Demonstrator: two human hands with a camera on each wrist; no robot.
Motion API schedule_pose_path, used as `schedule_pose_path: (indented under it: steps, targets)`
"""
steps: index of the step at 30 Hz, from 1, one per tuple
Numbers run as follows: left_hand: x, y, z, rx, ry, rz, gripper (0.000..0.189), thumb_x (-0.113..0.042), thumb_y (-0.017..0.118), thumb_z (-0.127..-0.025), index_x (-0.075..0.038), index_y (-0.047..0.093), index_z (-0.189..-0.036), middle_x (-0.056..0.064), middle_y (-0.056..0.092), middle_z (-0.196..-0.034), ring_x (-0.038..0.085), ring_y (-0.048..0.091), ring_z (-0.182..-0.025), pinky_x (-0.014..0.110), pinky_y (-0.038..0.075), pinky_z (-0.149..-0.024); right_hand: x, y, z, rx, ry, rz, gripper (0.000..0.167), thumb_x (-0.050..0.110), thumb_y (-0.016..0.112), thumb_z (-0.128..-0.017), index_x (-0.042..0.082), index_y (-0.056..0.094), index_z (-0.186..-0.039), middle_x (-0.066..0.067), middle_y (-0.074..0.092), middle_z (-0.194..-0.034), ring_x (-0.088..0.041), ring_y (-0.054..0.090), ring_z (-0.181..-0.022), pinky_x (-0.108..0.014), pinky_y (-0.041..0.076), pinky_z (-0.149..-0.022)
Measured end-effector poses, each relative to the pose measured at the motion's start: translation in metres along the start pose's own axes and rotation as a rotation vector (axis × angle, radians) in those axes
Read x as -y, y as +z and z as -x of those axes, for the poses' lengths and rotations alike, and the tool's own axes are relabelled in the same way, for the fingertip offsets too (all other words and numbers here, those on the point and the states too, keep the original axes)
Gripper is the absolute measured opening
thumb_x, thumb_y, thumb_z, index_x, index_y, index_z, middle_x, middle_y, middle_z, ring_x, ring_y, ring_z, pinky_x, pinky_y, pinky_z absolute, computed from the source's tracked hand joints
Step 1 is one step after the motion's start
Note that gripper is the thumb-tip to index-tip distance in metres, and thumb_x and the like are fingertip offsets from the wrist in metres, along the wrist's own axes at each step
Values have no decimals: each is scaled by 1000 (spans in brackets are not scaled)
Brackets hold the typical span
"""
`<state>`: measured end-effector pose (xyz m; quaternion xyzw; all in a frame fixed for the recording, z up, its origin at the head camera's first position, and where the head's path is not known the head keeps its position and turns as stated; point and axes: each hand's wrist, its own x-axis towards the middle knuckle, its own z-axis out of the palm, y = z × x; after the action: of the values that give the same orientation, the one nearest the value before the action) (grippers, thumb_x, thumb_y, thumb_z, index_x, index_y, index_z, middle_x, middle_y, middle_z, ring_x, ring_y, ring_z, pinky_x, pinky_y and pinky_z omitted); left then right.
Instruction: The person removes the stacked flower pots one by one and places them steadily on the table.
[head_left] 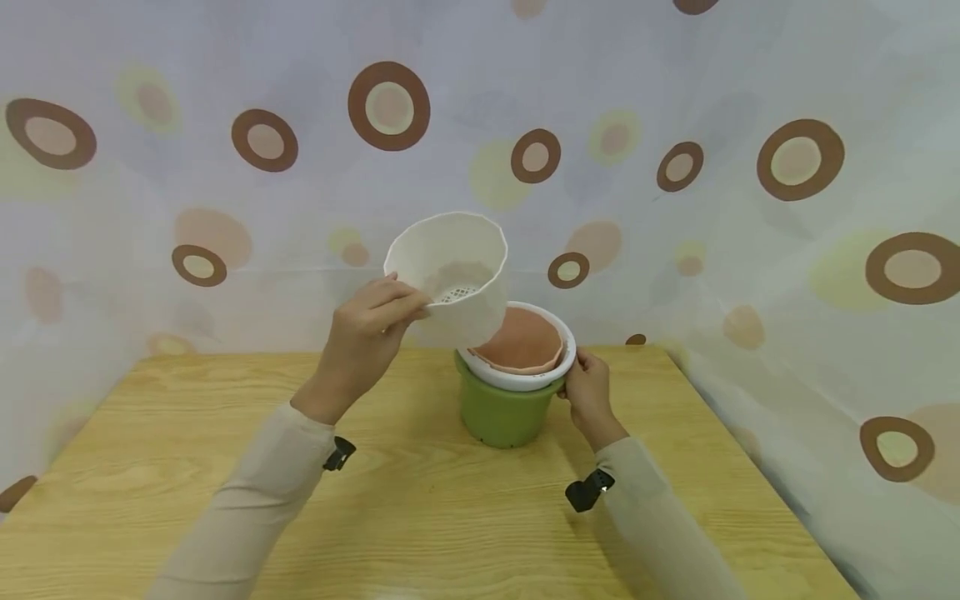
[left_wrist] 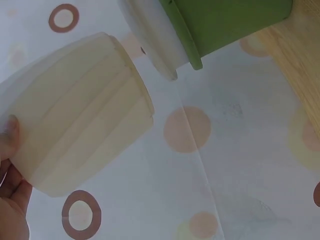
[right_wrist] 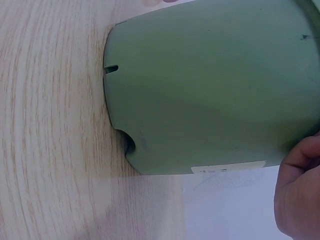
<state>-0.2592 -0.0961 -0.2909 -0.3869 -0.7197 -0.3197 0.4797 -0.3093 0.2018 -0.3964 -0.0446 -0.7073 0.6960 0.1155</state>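
Observation:
A cream flower pot [head_left: 480, 312] with a wavy rim and holes in its base is held tilted in the air by my left hand [head_left: 375, 312], thumb and fingers pinching the rim. In the left wrist view the same cream pot [left_wrist: 85, 115] shows its ridged side. Just right of it, a green pot [head_left: 502, 412] stands upright on the table, with a white pot [head_left: 567, 333] nested in it and a terracotta-coloured pot [head_left: 525, 337] inside that. My right hand [head_left: 590, 387] grips the stack at its right rim; the right wrist view shows its fingers curled at the green pot's edge [right_wrist: 215, 90].
The stack rests near the back of a wood-grain table [head_left: 420, 517]. Behind and to the right hangs a pale sheet [head_left: 450, 175] with brown ring patterns. A small label [right_wrist: 229, 167] is stuck on the green pot's side.

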Motion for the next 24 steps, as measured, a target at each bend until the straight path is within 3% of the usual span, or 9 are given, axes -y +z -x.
schedule_pose_path:
  steps: [11,24]
  targets:
    - [9,-29,15,11,-12,-93,16,6,74,-76,1,74,-91,9,69,-84,26,63,-82,41,45,-102,-2,0,0,11,6,14,34,15,42,-103,-7,58,-122,2,51,-63,-4,44,-45,-15,40,-42]
    - [16,-47,32,83,-22,-130,22,13,73,-74,0,74,-92,9,69,-86,26,63,-82,40,44,-103,-1,0,1,8,-4,14,34,16,42,-103,-7,58,-121,3,50,-62,-4,44,-45,-16,39,-42]
